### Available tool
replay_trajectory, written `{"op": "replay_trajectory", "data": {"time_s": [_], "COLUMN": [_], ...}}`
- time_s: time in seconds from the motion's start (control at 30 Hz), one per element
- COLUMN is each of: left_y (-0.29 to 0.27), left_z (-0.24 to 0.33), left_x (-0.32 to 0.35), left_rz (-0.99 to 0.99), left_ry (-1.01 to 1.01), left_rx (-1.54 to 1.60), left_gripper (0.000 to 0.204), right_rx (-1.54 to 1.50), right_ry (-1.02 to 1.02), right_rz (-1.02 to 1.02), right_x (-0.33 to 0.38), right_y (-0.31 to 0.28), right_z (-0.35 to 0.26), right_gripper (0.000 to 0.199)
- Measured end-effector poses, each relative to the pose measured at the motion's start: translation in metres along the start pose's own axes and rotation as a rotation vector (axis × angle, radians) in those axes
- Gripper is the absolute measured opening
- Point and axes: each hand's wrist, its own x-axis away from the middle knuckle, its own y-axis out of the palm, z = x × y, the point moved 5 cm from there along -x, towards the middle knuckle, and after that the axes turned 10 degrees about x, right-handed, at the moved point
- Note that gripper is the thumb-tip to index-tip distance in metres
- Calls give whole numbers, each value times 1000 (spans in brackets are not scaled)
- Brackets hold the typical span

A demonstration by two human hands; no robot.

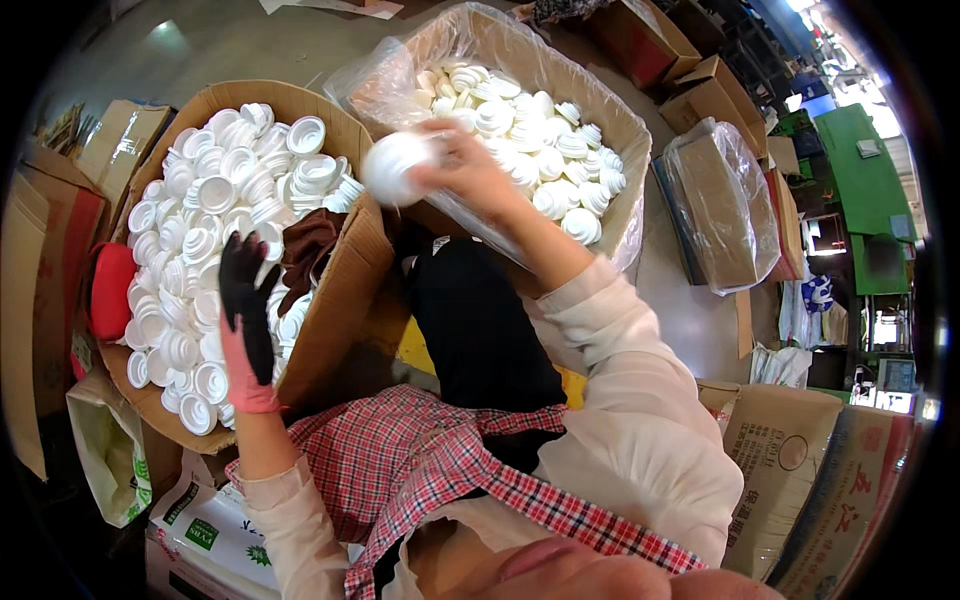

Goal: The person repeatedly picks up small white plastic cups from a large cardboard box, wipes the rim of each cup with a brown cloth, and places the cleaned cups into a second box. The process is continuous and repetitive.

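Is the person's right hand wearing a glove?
No, the right hand is bare and holds a white cap, while only the left hand wears a pink and black glove.

We see our right hand point(462, 168) holding a white cap point(393, 166) between two boxes. Our gloved left hand point(247, 325) rests in the left box point(345, 290), full of white caps point(215, 210).

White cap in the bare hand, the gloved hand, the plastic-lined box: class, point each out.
white cap point(390, 165), head view, its rounded side.
left hand point(247, 320), head view, back of the glove.
plastic-lined box point(625, 120), head view, its right rim.
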Motion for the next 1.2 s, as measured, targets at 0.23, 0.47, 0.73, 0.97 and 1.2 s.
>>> {"op": "replay_trajectory", "data": {"time_s": [0.23, 0.47, 0.73, 0.97, 1.2], "left_y": [-29, -30, -30, -31, -36], "left_z": [-11, -24, -24, -31, -37], "left_x": [-5, -11, -13, -14, -14], "left_rz": [188, 176, 215, 198, 155], "left_ry": [-197, -262, -329, -359, -336], "left_rx": [-61, -150, -282, -340, -545], "left_gripper": [43, 43, 41, 42, 37], "right_rx": [731, 804, 1261, 1256, 739], "right_ry": [214, 201, 209, 406, 163], "right_rz": [361, 167, 31, 335, 256], "right_x": [24, 21, 6, -58, -47], "right_y": [-203, -171, -137, -139, -176], "right_z": [171, 214, 198, 178, 164], "right_gripper": [57, 54, 40, 66, 62]}}
